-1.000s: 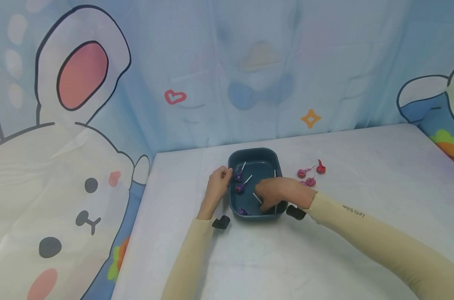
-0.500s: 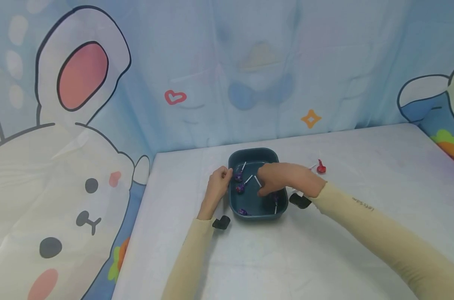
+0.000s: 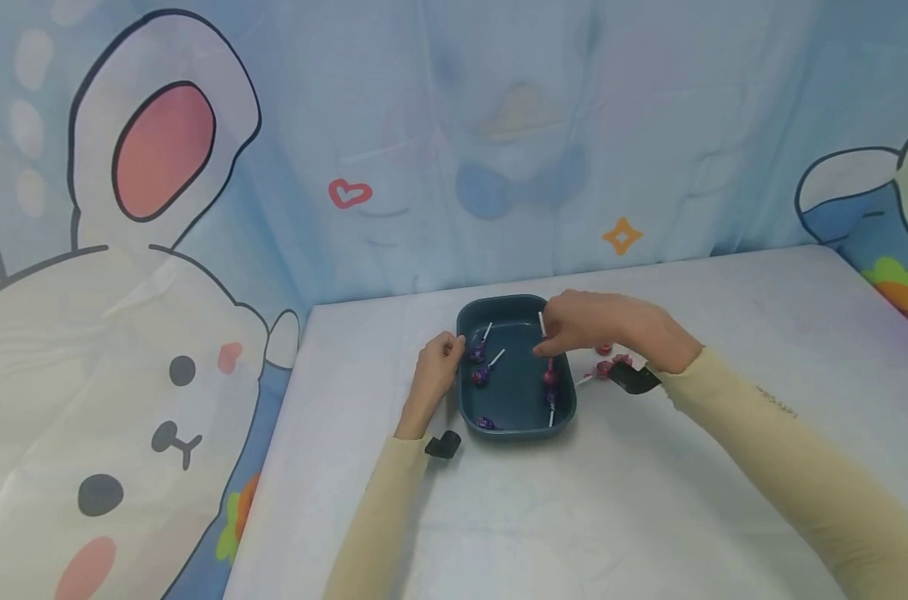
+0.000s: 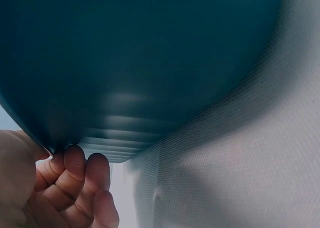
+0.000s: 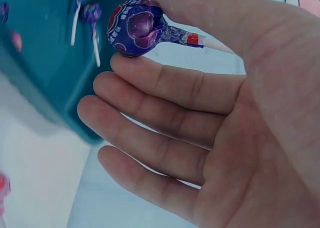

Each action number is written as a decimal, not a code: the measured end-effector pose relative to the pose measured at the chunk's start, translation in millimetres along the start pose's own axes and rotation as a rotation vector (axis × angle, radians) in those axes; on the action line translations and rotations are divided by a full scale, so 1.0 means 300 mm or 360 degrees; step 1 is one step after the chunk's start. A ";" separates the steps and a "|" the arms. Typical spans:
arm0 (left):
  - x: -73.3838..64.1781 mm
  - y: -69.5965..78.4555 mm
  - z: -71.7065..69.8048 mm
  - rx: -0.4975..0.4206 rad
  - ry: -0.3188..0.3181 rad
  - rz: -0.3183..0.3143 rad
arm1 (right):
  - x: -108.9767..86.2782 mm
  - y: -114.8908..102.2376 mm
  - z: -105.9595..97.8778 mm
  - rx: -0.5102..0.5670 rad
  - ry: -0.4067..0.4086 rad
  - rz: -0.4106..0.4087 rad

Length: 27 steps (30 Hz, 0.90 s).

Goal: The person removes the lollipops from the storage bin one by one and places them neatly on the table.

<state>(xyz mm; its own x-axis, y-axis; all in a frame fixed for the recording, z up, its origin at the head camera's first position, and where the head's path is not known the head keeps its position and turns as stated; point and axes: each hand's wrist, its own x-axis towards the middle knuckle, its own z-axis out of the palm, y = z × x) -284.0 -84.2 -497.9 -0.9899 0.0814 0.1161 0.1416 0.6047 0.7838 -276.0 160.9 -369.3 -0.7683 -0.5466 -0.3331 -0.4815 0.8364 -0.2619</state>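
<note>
My left hand (image 3: pixel 433 371) pinches the left rim of a dark teal bin (image 3: pixel 514 400); the left wrist view shows thumb and fingertips at the rim, beside the bin's ribbed outer wall (image 4: pixel 140 63). In the right wrist view my right hand (image 5: pixel 190 123) pinches a purple-wrapped lollipop (image 5: pixel 135 28) between thumb and index finger, the other fingers spread below. This hand is over the bin's back right rim in the head view. Purple lollipops (image 3: pixel 480 377) lie along the bin's left side. A pink lollipop (image 3: pixel 549 377) and a purple one lie by its right wall.
Pink lollipops (image 3: pixel 602 368) and a red one (image 3: pixel 604 348) lie on the white tabletop (image 3: pixel 574 517) right of the bin, partly hidden by my right hand and wrist camera. A blue printed curtain (image 3: pixel 393 125) hangs behind and at the left.
My right hand has moved from the bin's front right part back and right to the rim, carrying the lollipop. The pink lollipop by the right wall is now uncovered. My left hand stays put.
</note>
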 end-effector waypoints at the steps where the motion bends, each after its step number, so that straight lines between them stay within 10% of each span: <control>1: 0.000 0.000 0.000 0.0000 0.0001 -0.0002 | -0.010 0.012 -0.003 0.0023 0.0004 0.0009; 27: -0.003 0.006 0.000 -0.0004 0.0000 -0.0007 | -0.181 0.403 0.082 0.0159 0.0059 0.0380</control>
<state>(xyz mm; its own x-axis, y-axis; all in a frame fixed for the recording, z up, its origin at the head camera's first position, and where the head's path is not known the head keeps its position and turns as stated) -282.8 -83.3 -496.5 -0.9906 0.0785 0.1125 0.1370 0.6032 0.7857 -282.1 290.8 -405.2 -0.8709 -0.3310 -0.3633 -0.2421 0.9322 -0.2689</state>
